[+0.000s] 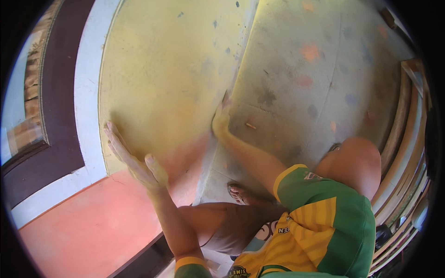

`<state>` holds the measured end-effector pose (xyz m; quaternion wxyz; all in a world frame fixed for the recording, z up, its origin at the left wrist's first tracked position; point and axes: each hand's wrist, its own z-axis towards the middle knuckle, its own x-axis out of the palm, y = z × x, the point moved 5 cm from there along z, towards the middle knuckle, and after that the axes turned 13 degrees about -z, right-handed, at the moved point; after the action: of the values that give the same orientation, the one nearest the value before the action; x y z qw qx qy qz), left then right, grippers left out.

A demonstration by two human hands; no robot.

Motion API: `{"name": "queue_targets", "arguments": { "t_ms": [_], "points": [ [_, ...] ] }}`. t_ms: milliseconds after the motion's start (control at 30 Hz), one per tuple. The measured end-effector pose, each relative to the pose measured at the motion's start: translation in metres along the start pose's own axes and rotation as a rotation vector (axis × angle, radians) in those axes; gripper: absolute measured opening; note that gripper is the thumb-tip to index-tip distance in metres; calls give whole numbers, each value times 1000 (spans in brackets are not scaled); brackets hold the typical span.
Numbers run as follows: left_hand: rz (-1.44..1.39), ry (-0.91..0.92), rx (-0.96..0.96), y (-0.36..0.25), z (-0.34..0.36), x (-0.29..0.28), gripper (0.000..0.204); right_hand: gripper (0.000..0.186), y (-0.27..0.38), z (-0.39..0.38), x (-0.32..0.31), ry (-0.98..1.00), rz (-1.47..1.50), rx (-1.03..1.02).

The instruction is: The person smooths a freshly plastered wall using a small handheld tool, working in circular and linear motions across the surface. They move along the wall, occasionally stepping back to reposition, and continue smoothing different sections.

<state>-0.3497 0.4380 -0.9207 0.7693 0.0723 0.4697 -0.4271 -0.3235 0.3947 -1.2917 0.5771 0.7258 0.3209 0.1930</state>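
A wall surface beside me is yellow (153, 69) over its far part and pink (106, 208) over its near part. My left hand (139, 162) is held up at the wall beside a white frame, fingers stretched out and thumb apart. Its fingertips are close to the yellow area by the frame's edge; whether they touch it I cannot tell. Down where the wall meets the floor, my right hand (222, 119) lies along the bottom edge with its fingers stretched forward. Both hands look dusted with yellow. No tool shows in either one.
A white frame (89, 92) with a dark brown inner border (62, 60) edges the wall on the left. The grey floor (287, 92) has orange, red and dark paint spots and a small stick (251, 126). Long wooden pieces (403, 134) lie on the right, near my bent knee.
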Motion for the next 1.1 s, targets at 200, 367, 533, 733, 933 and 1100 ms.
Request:
{"name": "queue_targets", "arguments": {
  "t_ms": [200, 367, 533, 733, 933, 1100],
  "points": [
    [69, -13, -9, 10, -8, -10, 84, 55, 117, 23, -1, -4, 196, -223],
    [17, 23, -6, -3, -1, 1, 81, 57, 67, 191, -30, -22, 250, -35],
    [120, 45, -17, 1, -4, 4, 83, 54, 27, 62, -12, -131, 68, -1],
    [103, 40, -36, 7, -12, -11, 83, 53, 249, 67, -16, -33, -10, -707],
    [-102, -19, 62, -7, 5, 0, 80, 60, 200, 249, -45, -158, 80, -374],
    [-64, -41, 39, -1, -2, -5, 85, 58, 237, -6, -9, 72, 584, -684]
  ]
}}
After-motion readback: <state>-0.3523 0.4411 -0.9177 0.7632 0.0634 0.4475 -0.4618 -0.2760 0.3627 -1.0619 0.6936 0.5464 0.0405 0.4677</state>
